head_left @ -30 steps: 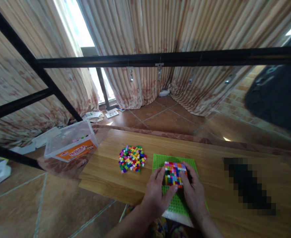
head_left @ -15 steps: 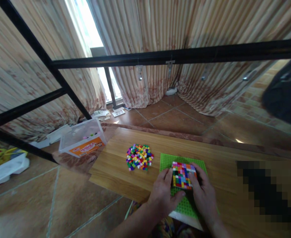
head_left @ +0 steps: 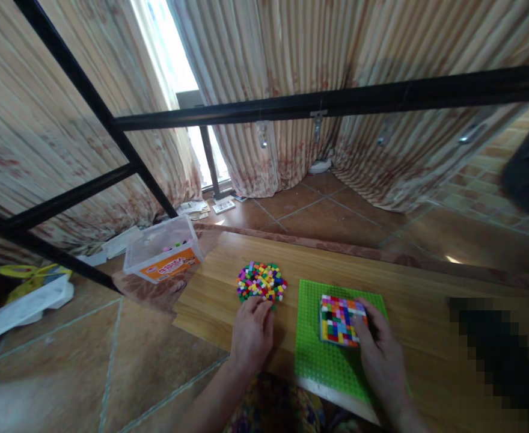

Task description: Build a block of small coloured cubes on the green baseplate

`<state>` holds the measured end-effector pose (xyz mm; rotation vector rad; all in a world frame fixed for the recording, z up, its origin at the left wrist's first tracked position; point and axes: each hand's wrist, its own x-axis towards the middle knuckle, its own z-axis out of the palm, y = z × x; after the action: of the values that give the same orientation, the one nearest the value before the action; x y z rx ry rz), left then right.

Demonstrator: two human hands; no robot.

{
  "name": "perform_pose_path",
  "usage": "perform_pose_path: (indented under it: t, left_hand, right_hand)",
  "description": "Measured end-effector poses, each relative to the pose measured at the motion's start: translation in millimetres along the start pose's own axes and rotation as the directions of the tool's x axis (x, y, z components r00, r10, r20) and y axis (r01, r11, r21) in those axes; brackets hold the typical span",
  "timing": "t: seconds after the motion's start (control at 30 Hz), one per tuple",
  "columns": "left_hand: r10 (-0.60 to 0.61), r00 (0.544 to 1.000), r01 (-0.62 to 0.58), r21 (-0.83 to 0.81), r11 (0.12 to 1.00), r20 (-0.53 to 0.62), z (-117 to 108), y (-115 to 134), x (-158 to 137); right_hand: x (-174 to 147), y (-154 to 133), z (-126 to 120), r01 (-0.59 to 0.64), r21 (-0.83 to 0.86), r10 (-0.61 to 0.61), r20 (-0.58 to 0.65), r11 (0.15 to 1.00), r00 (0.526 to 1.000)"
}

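The brick block [head_left: 339, 322] is gripped by the right hand [head_left: 382, 349], fingers half-curled; loose bricks [head_left: 262, 281] are touched by the left hand [head_left: 251, 329] — fingers bunched, grasp unclear.

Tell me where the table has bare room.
Bare wood lies left of the brick pile and beyond the green baseplate, plus a narrow strip between those two. Crowded spots: the pile's near edge, where the left hand is, and the brick block, which the right hand grips.

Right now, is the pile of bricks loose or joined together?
Loose: the pile lies jumbled at odd angles, unlike the neat rows of the block in the right hand.
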<state>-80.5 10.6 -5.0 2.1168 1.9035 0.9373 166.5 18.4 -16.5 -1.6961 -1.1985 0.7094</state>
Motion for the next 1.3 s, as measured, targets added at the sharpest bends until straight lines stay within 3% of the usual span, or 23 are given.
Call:
perform_pose_path:
  t: [0.2, 0.5, 0.83, 1.3]
  left_hand:
    - [0.016, 1.000, -0.015, 0.104, 0.995, -0.012, 6, -5, 5]
    - [0.063, 0.998, -0.064, 0.075, 0.995, 0.013, 0, -8, 3]
    - [0.080, 0.996, -0.081, 0.045, 0.996, 0.041, 8, 1, 7]
    - [0.094, 0.969, -0.133, 0.163, 0.978, 0.228, 5, 15, 14]
  right_hand:
    - [-1, -2, 1, 0.019, 0.012, -0.019, 0.007, 1.000, 1.000]
    - [-1, -1, 0, 0.035, 0.022, -0.035, 0.012, 0.999, 0.999]
    - [-2, -5, 0, 0.038, 0.051, -0.038, 0.003, 0.998, 0.999]
    - [0, -2, 1, 0.050, 0.032, -0.050, -0.001, 0.998, 0.999]
